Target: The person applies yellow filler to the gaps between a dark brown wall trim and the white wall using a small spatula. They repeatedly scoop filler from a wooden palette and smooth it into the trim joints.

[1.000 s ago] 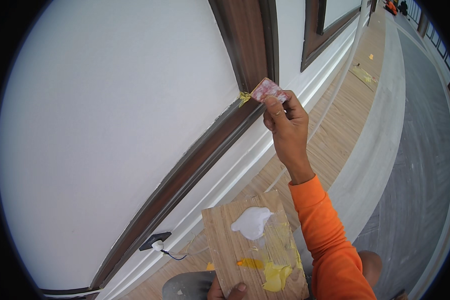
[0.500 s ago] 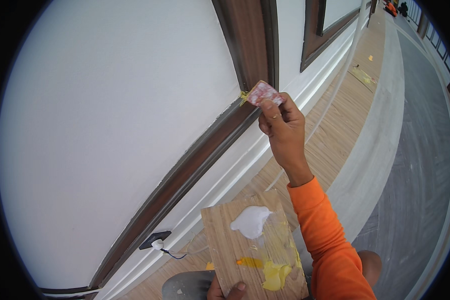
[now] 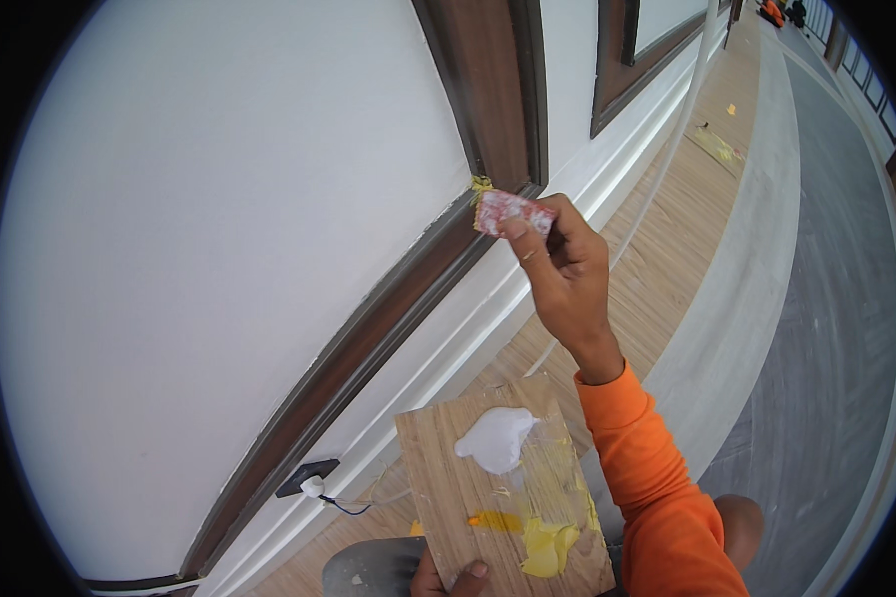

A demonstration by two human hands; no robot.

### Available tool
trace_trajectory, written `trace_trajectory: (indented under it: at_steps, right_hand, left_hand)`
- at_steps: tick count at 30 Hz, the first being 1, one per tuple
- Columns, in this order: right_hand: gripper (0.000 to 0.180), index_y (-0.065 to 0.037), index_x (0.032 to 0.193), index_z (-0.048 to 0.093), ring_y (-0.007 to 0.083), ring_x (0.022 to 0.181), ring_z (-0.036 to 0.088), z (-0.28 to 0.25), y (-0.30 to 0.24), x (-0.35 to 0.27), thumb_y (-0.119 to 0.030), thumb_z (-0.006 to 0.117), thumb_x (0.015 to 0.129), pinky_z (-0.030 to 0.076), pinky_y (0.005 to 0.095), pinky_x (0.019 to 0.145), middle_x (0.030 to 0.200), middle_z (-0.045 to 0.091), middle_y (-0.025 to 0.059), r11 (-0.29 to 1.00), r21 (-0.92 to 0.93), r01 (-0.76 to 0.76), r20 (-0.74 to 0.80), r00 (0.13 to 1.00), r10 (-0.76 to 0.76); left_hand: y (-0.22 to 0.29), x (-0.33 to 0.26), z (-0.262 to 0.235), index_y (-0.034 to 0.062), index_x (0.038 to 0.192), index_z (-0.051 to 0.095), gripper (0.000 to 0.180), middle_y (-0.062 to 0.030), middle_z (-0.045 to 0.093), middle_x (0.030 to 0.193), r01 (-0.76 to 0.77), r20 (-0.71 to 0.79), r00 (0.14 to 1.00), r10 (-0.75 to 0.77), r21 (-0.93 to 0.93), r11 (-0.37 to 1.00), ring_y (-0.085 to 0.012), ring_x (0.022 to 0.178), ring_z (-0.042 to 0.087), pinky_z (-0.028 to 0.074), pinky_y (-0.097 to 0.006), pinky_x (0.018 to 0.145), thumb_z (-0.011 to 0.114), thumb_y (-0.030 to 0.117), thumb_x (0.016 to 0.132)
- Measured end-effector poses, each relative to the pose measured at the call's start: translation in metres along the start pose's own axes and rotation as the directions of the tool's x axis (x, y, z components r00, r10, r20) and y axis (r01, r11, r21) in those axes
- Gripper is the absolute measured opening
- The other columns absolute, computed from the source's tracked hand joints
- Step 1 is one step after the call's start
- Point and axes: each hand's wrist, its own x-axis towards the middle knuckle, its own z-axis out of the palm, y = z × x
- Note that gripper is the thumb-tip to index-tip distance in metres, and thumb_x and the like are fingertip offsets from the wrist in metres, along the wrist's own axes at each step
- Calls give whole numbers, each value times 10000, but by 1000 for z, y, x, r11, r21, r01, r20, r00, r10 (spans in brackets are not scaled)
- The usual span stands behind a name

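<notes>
Between the thumb and fingers of my right hand [image 3: 570, 274] is a small red-and-white rectangular scraper [image 3: 513, 214], its far edge against the brown wall moulding [image 3: 448, 239] just below the corner joint. A lump of yellow filler [image 3: 481, 186] sits in that inner corner. My left hand [image 3: 453, 579], partly cut off at the lower edge, grips a flat wooden board [image 3: 448, 478] by its near edge, thumb on top. The board carries a white blob of paste [image 3: 498, 439], a yellow mound of filler [image 3: 548, 549] and an orange streak [image 3: 495, 520].
A black wall socket [image 3: 307, 478] with a white plug and thin wires sits low on the left wall. A pale hose or cable [image 3: 667, 159] runs along the wood-look floor. Farther off lies a yellow-smeared strip [image 3: 717, 146]. An orange-clad figure [image 3: 771, 13] is far away, top right.
My right hand has moved the scraper slightly down and left, off the corner and onto the moulding below it, and tilted it. The board in my left hand has hardly shifted.
</notes>
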Motion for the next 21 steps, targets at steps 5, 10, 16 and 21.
trace_trajectory:
  at_steps: [5, 10, 16, 21]
  right_hand:
    - [175, -12, 960, 683, 55, 579, 428, 0, 0, 9, -182, 687, 1001, 342, 240, 521, 672, 584, 4, 979, -188, 76, 26, 997, -72]
    - [218, -14, 951, 675, 48, 571, 406, -10, -1, 14, -219, 662, 1023, 330, 241, 518, 657, 553, -17, 978, -209, 11, -16, 1000, -14]
    - [265, -23, 978, 665, 43, 603, 411, -11, 3, 13, -282, 652, 1033, 351, 224, 552, 658, 490, -56, 942, 255, -217, -74, 967, 243]
    - [239, -64, 978, 641, 42, 621, 435, -9, 2, 11, -294, 635, 1042, 359, 217, 563, 702, 510, -37, 820, 462, -339, 25, 929, 370]
  left_hand:
    - [3, 0, 0, 12, 1558, 342, 571, -108, 599, 1353, 18, -18, 1000, -18, 18, 1000, -202, 1173, 601, 502, -335, 959, 581, 142, 1056]
    - [1, -1, 5, 2, 1524, 386, 525, -106, 609, 1332, 6, -37, 999, -5, 32, 999, -199, 1157, 606, 504, -335, 949, 578, 139, 1056]
    - [2, 1, -1, -1, 1511, 405, 497, -106, 626, 1308, 53, -10, 999, -52, 65, 996, -191, 1130, 618, 508, -337, 942, 568, 123, 1058]
    - [1, -1, 3, 0, 1519, 401, 497, -109, 630, 1305, 120, -96, 989, -113, 68, 990, -188, 1125, 620, 511, -332, 935, 559, 113, 1061]
